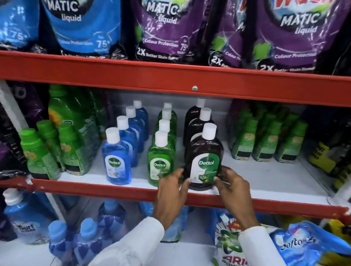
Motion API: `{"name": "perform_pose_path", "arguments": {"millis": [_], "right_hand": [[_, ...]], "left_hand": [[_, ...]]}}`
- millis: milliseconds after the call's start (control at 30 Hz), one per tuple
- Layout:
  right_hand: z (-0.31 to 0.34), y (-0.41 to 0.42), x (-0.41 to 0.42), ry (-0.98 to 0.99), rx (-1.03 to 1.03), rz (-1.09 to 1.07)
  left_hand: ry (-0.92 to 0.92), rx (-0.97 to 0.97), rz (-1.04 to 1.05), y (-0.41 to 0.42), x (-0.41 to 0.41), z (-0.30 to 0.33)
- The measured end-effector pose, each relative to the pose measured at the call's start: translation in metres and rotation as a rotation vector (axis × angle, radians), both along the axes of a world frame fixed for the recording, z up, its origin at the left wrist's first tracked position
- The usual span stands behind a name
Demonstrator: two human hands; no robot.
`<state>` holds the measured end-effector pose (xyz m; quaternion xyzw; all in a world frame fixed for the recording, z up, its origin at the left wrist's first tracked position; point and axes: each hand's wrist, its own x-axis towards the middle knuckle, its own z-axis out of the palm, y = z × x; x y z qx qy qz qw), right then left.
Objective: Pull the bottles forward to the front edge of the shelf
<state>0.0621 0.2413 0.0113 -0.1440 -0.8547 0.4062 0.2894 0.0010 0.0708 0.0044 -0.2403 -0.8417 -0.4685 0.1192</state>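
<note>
Three rows of white-capped Dettol bottles stand on the white middle shelf point(273, 182). The front brown bottle point(205, 157) stands close to the red front edge point(120, 192), and two more brown ones line up behind it. My left hand point(172, 188) grips its lower left side and my right hand point(232, 188) grips its lower right side. To its left stands a row of green bottles, with the front green bottle point(160, 159) near the edge. Further left is a row of blue ones, led by the front blue bottle point(116, 159).
Green-capped detergent bottles point(38, 151) crowd the shelf's left end and more green bottles point(267, 140) stand at the back right. Bare shelf lies right of the brown row. Large Wash Matic pouches point(165, 19) fill the shelf above. Refill pouches point(229, 249) sit below.
</note>
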Motion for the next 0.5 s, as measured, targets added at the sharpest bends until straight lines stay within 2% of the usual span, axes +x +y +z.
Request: {"name": "perform_pose_path", "arguments": {"millis": [400, 500], "right_hand": [[-0.0082, 0.0071, -0.0026, 0.061, -0.128, 0.024], [-0.0055, 0.0050, -0.0008, 0.087, -0.216, 0.030]], "left_hand": [[-0.007, -0.025, 0.032, 0.0041, -0.0008, 0.0000], [-0.016, -0.026, 0.000, 0.0026, 0.0002, 0.0031]]}}
